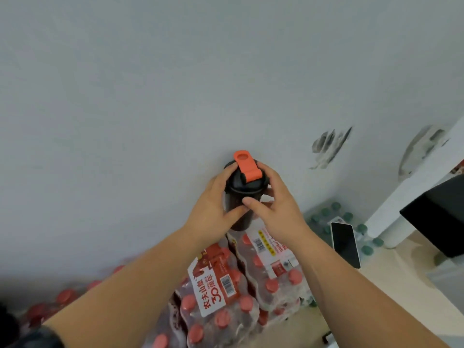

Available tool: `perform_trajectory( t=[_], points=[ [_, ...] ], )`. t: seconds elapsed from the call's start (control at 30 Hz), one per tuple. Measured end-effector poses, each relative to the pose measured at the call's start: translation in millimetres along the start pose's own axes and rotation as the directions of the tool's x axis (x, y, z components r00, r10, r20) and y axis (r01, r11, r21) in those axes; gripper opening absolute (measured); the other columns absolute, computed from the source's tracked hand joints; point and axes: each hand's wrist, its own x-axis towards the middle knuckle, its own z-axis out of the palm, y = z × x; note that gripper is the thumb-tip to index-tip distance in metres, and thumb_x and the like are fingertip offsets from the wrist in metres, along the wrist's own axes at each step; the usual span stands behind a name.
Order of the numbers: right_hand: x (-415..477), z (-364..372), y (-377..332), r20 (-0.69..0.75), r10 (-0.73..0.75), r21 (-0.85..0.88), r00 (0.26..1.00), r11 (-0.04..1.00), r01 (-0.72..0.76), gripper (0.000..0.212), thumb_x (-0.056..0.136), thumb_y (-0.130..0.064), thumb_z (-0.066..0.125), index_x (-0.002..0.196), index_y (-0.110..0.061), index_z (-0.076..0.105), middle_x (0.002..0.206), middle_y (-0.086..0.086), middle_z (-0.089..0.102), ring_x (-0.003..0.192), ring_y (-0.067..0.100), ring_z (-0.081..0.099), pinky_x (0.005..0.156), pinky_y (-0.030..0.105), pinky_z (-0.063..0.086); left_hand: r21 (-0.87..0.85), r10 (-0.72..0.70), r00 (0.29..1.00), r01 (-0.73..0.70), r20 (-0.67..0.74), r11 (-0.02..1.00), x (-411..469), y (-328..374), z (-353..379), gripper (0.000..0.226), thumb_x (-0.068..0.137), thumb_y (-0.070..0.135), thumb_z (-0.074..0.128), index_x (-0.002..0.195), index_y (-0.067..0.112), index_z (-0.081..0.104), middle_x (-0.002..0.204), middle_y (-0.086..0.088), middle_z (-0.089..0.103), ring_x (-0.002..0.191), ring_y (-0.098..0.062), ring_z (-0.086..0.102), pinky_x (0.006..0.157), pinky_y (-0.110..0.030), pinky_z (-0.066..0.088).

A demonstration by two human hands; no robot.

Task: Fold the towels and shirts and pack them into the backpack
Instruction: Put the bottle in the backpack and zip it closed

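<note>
Head view: black bottle (241,192) at frame centre, long axis near upright, orange flip cap (247,167) toward the top edge. Lower centre, shrink-wrapped packs (226,292) full of red-capped bottles. Left hand (211,207) wrapped round the body, right hand (278,209) curled on the lid rim, forearms converging from below.

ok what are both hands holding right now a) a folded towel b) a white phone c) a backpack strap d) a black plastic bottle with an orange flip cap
d: the left hand and the right hand both curl their fingers round the black plastic bottle with the orange flip cap.
</note>
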Motion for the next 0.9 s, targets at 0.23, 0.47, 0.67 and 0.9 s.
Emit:
perform_trajectory(
  t=[0.23, 0.47, 0.67, 0.9],
  points=[
    [-21, 57, -60, 0.21, -0.109, 0.075, 0.971, 0.993, 0.095, 0.065, 0.094, -0.018, 0.069, 0.141, -0.052, 0.039, 0.135, -0.023, 0.054, 0.126, 0.007, 0.054, 0.098, 0.043, 0.054, 0.103, 0.056, 0.98, -0.037, -0.193, 0.994, -69, 2, -74, 0.076, 0.087, 0.024, 0.076, 0.146, 0.046, 0.034, 0.162, 0.001, 0.021, 0.144, 0.011, 0.018, 0.114, -0.037, 0.039],
    [-52, 151, -122, 0.334, -0.173, 0.112, 0.927, 0.983, 0.143, 0.065, 0.094, -0.033, 0.067, 0.143, -0.06, 0.033, 0.143, -0.016, 0.05, 0.126, 0.012, 0.056, 0.1, 0.038, 0.053, 0.282, 0.14, 0.95, -0.059, -0.279, 0.958, -157, -10, -161, 0.088, 0.087, 0.034, 0.074, 0.147, 0.062, 0.016, 0.165, -0.008, 0.005, 0.142, 0.016, 0.008, 0.112, -0.004, 0.02],
    [-105, 228, -180, 0.329, -0.167, 0.114, 0.929, 0.984, 0.136, 0.067, 0.093, -0.035, 0.067, 0.146, -0.055, 0.031, 0.131, -0.022, 0.057, 0.109, 0.0, 0.063, 0.086, 0.018, 0.053, 0.207, 0.121, 0.937, -0.054, -0.328, 0.977, -240, -12, -231, 0.08, 0.088, 0.034, 0.072, 0.142, 0.067, 0.023, 0.165, 0.002, 0.0, 0.146, -0.003, 0.026, 0.111, -0.014, 0.034],
    [-157, 296, -229, 0.285, -0.138, 0.143, 0.949, 0.985, 0.1, 0.052, 0.095, -0.036, 0.062, 0.141, -0.051, 0.04, 0.124, -0.018, 0.062, 0.109, 0.004, 0.064, 0.091, 0.029, 0.053, 0.189, 0.169, 0.902, -0.1, -0.396, 0.977, -314, -14, -300, 0.075, 0.087, 0.022, 0.075, 0.137, 0.059, 0.032, 0.164, -0.006, 0.007, 0.136, 0.024, 0.01, 0.104, 0.002, 0.022]
  ],
)
